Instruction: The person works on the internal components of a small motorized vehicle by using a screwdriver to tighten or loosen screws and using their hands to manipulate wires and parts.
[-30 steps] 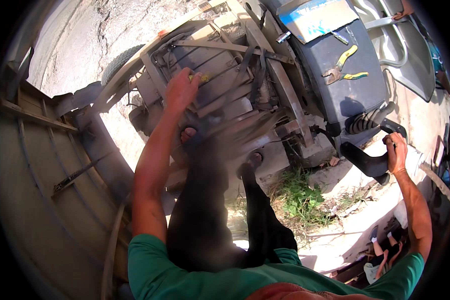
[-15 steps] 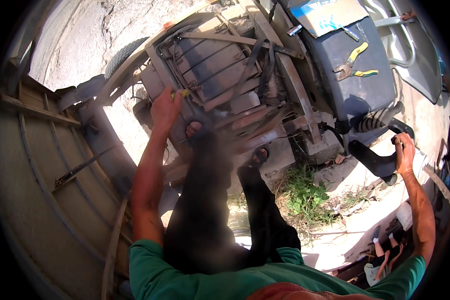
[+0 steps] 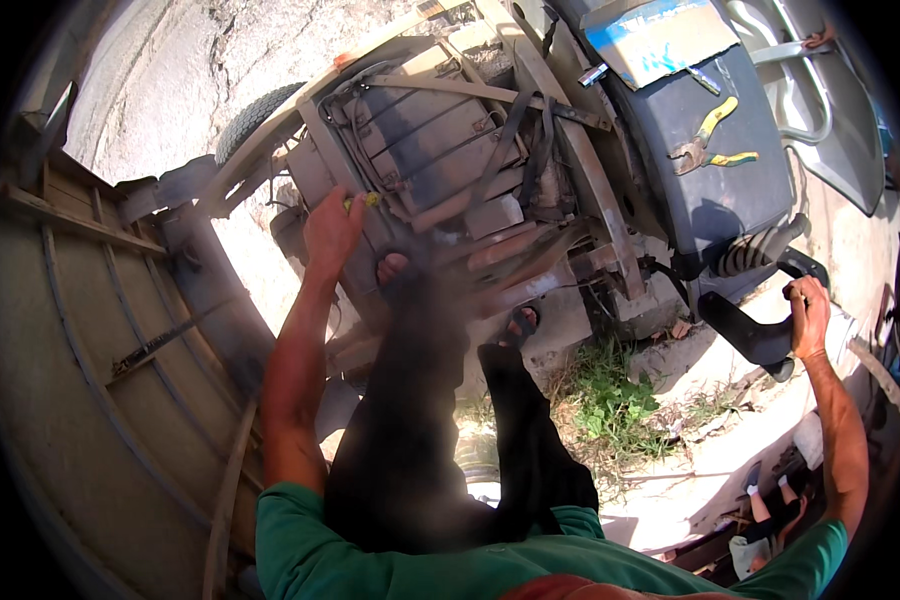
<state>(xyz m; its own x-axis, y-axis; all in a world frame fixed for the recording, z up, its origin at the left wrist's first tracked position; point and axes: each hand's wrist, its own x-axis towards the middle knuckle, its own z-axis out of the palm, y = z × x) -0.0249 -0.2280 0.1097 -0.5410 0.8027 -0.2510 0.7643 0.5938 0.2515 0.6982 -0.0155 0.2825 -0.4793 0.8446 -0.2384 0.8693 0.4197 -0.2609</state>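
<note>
My left hand [image 3: 332, 235] is closed around a small tool with a yellow-green end [image 3: 372, 199]; its kind cannot be made out. It is over the dusty metal frame [image 3: 320, 140] of a vehicle, beside a compartment of dark, block-like units [image 3: 440, 135]. Far to the right, my right hand [image 3: 808, 315] grips a curved black part [image 3: 745, 328] that looks like an armrest. That part stands by the dark seat cushion [image 3: 710, 185]. One foot in a sandal [image 3: 520, 325] is beside the frame; my other foot [image 3: 392, 267] rests on it.
On the cushion lie yellow-handled pliers [image 3: 710, 140] and a piece of cardboard [image 3: 660, 45] with blue marks. A brown panel with ribs [image 3: 100, 340] rises at the left. Green weeds [image 3: 610, 395] grow below the frame. Another person [image 3: 770, 505] is at the lower right.
My left hand has shifted slightly down with the yellow-green tool, still closed. The view has moved a little; my right hand keeps its grip on the black part.
</note>
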